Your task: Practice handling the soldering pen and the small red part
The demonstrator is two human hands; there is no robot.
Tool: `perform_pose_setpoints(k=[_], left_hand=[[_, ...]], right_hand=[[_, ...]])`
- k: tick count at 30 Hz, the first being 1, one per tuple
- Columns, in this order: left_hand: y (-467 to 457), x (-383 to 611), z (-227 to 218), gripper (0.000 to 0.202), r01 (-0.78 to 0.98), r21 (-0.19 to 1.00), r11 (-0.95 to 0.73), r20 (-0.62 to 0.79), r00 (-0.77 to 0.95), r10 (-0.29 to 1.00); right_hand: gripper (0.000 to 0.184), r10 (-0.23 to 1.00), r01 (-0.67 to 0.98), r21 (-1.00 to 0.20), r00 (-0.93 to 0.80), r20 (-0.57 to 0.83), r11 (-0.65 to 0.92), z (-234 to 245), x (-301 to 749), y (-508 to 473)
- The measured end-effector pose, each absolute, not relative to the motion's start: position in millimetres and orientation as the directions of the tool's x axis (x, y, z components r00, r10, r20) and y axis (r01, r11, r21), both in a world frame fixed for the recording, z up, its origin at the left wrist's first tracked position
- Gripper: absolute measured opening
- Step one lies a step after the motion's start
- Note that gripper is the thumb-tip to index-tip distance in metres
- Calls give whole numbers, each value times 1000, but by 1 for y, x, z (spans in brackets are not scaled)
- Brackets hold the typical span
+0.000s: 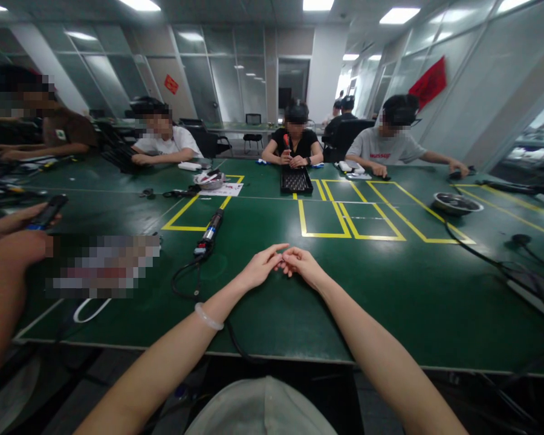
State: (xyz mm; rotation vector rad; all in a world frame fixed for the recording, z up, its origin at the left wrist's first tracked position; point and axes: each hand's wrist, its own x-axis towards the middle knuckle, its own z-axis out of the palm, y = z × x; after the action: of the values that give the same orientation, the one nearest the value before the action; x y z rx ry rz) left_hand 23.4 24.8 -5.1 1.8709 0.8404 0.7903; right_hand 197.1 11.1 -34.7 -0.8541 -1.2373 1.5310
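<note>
My left hand (262,266) and my right hand (303,264) meet over the green table (390,284), near its middle. Their thumbs and forefingers come together at the tips, and the other fingers of my right hand curl beneath. Whatever lies in the pinch, if anything, is too small and too covered to make out. A pale translucent bracelet (208,316) rings my left wrist. Closest to my left hand is a black and silver cylindrical device (210,232) with a blue band, lying on the table with a black cable (176,284) looping from it.
Yellow tape (326,235) outlines rectangles ahead. A co-worker opposite works over a black tray (296,181). A metal bowl (457,203) stands at the right, with cables beside it. At the left, another person's hand (22,248) holds a dark device (49,211).
</note>
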Motion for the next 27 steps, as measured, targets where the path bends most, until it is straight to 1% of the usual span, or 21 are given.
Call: perform_pose_setpoints(k=[4, 6, 11, 15, 18, 21, 23, 24, 26, 27], left_hand=[[28, 22, -16, 41, 171, 962, -214, 110, 473, 874], [30, 20, -19, 36, 146, 971, -189, 104, 454, 885], [26, 15, -15, 25, 236, 901, -364, 227, 461, 858], [23, 12, -11, 18, 262, 860, -438, 280, 476, 834], [24, 12, -13, 14, 289, 828, -480, 307, 481, 821], [24, 11, -12, 17, 329, 793, -513, 312, 503, 806], [25, 6, -6, 23, 383, 743, -549, 336, 495, 801], [27, 2, -1, 27, 433, 700, -568, 362, 471, 805], [33, -14, 9, 34, 585, 576, -571, 436, 371, 820], [37, -25, 14, 37, 680, 502, -533, 474, 299, 828]], right_hand=[[36, 966, -270, -963, -251, 62, -9, -38, 197, 13], [34, 969, -272, -962, -229, 89, 25, -40, 197, 14], [30, 962, -255, -965, -243, 121, 57, -39, 198, 13], [30, 961, -197, -974, -226, 159, 114, -37, 196, 12], [33, 961, -127, -982, -220, 168, 143, -39, 195, 14], [28, 958, -32, -983, -219, 184, 182, -42, 196, 16], [25, 958, 8, -980, -215, 191, 197, -43, 197, 16], [25, 959, 19, -980, -212, 188, 196, -44, 197, 17], [25, 962, 32, -982, -206, 177, 188, -44, 198, 17], [26, 963, 36, -983, -206, 172, 183, -44, 198, 17]])
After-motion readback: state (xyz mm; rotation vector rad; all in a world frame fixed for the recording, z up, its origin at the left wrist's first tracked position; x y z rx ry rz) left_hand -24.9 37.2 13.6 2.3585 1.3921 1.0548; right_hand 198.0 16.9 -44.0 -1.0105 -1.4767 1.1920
